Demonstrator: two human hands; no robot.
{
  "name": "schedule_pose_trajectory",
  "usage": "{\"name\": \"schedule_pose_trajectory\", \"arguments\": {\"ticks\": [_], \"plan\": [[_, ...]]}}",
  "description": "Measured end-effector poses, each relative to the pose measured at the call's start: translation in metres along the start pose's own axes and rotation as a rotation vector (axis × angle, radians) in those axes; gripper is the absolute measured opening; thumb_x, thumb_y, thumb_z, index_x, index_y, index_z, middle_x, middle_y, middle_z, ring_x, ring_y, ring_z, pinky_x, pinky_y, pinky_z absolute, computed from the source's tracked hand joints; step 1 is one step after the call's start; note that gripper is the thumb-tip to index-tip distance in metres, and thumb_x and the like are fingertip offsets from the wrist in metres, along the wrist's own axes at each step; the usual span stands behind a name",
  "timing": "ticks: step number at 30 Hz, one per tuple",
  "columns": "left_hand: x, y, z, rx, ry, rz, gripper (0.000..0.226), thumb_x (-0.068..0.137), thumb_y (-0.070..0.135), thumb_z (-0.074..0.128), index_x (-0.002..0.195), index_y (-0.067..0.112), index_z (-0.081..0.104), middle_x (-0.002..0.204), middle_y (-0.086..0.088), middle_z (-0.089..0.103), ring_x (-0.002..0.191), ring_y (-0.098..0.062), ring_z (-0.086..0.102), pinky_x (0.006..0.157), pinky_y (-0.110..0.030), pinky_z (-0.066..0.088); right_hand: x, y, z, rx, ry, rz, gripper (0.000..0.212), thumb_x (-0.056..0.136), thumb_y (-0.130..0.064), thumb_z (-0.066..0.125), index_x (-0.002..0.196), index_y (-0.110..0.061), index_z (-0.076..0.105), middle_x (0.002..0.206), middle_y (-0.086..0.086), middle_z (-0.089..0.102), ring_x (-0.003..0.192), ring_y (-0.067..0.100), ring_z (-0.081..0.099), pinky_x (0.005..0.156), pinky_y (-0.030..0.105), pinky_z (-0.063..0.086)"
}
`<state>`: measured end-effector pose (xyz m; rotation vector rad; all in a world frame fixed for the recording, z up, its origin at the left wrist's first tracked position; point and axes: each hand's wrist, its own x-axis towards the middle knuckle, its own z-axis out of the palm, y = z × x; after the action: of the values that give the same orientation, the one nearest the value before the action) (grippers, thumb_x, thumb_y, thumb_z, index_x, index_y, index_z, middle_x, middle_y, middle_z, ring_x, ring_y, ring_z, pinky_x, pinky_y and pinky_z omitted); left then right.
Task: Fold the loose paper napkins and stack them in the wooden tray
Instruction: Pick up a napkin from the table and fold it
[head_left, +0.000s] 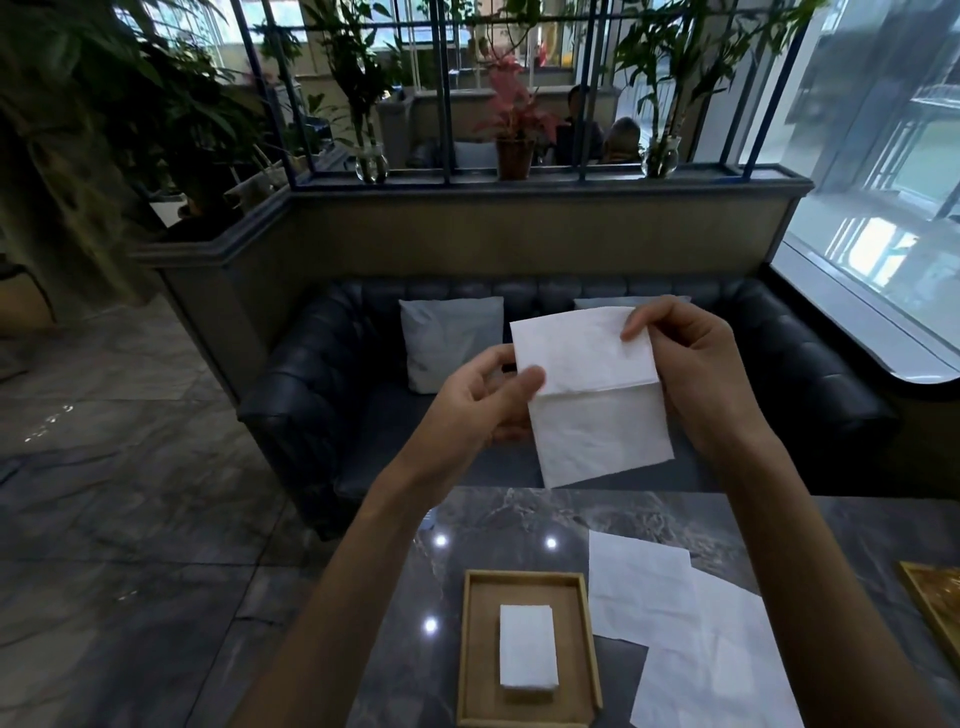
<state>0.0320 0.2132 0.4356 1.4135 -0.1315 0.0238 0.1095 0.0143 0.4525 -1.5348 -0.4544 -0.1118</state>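
Below, wooden tray (470, 649) holds folded stack (528, 647) (white); hands (485, 400) (691, 364) pinch napkin (592, 395).

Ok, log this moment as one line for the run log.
step: folding | left hand + right hand: napkin midair | wooden tray: folded stack | loose napkins: table

Café or restaurant seating area. Evidence: dark marble-look table (519, 519) near; tufted black leather sofa (545, 384) with grey cushions (449, 340) beyond; planter partition (519, 218) with potted plants (511, 124); seated patrons (597, 130) far behind; large window (883, 182) right; tiled floor (130, 493) left.
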Motion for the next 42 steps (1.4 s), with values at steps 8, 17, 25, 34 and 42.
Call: {"name": "schedule_pose_trajectory", "arguments": {"ticks": [8,17,25,34,42], "plan": [[0.003,0.004,0.006,0.126,0.135,0.098,0.029,0.093,0.010,0.065,0.121,0.012,0.060,0.112,-0.003,0.075,0.100,-0.019,0.073,0.080,-0.037,0.062,0.004,0.008,0.005,0.329,-0.141,0.410,0.056,0.091,-0.061,0.041,0.129,-0.023,0.060,0.112,0.008,0.076,0.099,0.023,0.074,0.076,0.036,0.060],[0.003,0.003,-0.003,0.195,0.195,0.107,0.030,0.088,0.006,0.071,0.117,0.011,0.062,0.111,-0.010,0.072,0.100,-0.020,0.073,0.080,-0.032,0.061,-0.008,0.014,0.011,0.247,-0.203,0.351,0.034,0.092,-0.009,0.066,0.125,-0.015,0.063,0.113,0.008,0.076,0.103,0.026,0.074,0.080,0.036,0.062],[0.002,0.006,-0.006,0.214,0.225,0.210,0.024,0.089,-0.001,0.068,0.112,0.006,0.067,0.111,-0.009,0.072,0.104,-0.019,0.071,0.088,-0.032,0.058,-0.010,0.009,0.009,0.084,-0.188,0.154,0.023,0.094,-0.004,0.062,0.091,-0.023,0.075,0.110,0.000,0.077,0.102,0.016,0.073,0.075,0.028,0.061],[-0.002,0.004,-0.001,0.093,0.195,0.121,0.022,0.101,0.014,0.051,0.119,0.007,0.063,0.112,-0.007,0.074,0.103,-0.021,0.072,0.077,-0.028,0.060,-0.010,0.011,0.004,0.158,-0.133,0.000,0.051,0.087,0.016,0.057,0.063,-0.024,0.076,0.094,-0.001,0.079,0.093,0.019,0.074,0.071,0.030,0.059],[-0.005,0.005,0.002,0.069,0.213,0.071,0.022,0.096,0.019,0.061,0.115,0.009,0.067,0.106,-0.003,0.075,0.096,-0.015,0.072,0.074,-0.024,0.058,-0.009,0.012,0.003,-0.034,-0.181,-0.031,0.033,0.091,0.011,0.056,0.083,-0.015,0.074,0.103,-0.005,0.077,0.101,0.017,0.072,0.076,0.029,0.060]]}}
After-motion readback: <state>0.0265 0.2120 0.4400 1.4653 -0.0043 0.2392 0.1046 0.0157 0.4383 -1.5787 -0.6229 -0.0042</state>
